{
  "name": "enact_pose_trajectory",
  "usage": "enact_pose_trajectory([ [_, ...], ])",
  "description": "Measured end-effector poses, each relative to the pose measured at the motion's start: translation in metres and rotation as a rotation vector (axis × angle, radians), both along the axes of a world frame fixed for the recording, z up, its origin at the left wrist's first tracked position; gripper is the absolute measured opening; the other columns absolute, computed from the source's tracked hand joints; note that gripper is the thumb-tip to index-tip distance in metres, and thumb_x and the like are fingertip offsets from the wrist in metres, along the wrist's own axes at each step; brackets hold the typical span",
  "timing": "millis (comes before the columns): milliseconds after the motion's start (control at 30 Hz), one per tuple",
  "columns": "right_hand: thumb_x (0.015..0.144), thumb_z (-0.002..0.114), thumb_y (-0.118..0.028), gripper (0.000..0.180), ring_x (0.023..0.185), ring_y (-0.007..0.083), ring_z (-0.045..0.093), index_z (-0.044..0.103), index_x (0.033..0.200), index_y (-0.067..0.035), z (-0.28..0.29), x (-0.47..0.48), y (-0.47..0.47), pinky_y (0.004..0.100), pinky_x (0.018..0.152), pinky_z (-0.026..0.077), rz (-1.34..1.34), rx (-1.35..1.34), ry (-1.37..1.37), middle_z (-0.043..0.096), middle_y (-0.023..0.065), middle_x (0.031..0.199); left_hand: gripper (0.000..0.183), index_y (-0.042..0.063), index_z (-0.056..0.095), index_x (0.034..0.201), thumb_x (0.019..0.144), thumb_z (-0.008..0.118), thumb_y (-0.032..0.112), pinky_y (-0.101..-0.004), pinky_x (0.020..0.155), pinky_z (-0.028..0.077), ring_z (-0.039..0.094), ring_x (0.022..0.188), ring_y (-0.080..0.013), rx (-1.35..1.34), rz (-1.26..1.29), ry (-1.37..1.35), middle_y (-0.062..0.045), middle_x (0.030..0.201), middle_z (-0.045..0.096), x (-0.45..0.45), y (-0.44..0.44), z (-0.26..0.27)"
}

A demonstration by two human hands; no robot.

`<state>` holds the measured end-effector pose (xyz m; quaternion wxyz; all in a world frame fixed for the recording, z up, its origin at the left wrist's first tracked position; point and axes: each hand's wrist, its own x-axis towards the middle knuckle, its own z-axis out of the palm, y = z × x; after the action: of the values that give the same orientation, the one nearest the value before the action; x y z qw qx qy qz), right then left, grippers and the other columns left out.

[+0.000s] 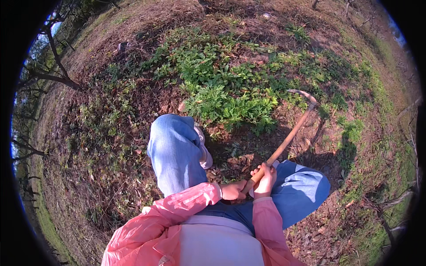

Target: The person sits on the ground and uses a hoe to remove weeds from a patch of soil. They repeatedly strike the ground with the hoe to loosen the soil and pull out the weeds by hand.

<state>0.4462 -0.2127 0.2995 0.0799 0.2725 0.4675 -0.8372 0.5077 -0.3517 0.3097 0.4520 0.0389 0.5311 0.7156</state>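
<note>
My left hand (234,190) grips the lower end of the wooden handle of a pick-like hoe (288,140). Higher on the same handle, my right hand (265,179) is closed around the wood, beside my bent right knee. The shaft slants up to the right, and the curved, pointed metal head (304,95) is at its far end, over the ground at the right edge of a patch of leafy green weeds (219,103). Bare reddish soil and dry leaves (240,163) lie between my legs, below the leaves.
My jean-covered left knee (173,146) and right knee (304,189) flank the soil. A bare-branched tree (60,71) stands at the far left, and bare branches (382,207) reach in at the lower right. A pale stone-like object (267,15) lies beyond the weeds. Low weeds and dry grass cover the slope around.
</note>
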Motion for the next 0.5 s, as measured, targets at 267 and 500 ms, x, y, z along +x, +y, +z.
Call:
enact_pose_trajectory([
  [267,0.089,0.049,-0.048,0.036,0.041,0.0109,0.033,0.042,0.08,-0.014,-0.055,-0.029,-0.024,0.0262,0.038,0.028,-0.086,-0.149,-0.464,0.036,-0.0025,0.059,0.037,0.003,0.039,0.097,0.083,0.063,0.027,-0.026,0.038,0.038,0.05,0.045,-0.0127,-0.448,0.117,-0.109,-0.006,0.063,0.052,0.004,-0.008,-0.017],
  [500,0.089,0.047,-0.051,0.039,0.04,0.013,0.036,0.04,0.083,-0.013,-0.054,-0.03,-0.043,0.0299,0.036,0.031,0.004,-0.015,-0.299,0.038,-0.0005,0.058,0.045,0.002,0.049,0.09,0.079,0.064,0.043,-0.0413,0.057,0.043,0.058,0.065,-0.0379,-0.838,0.218,0.34,-0.021,0.072,0.058,0.011,-0.012,-0.031],
])
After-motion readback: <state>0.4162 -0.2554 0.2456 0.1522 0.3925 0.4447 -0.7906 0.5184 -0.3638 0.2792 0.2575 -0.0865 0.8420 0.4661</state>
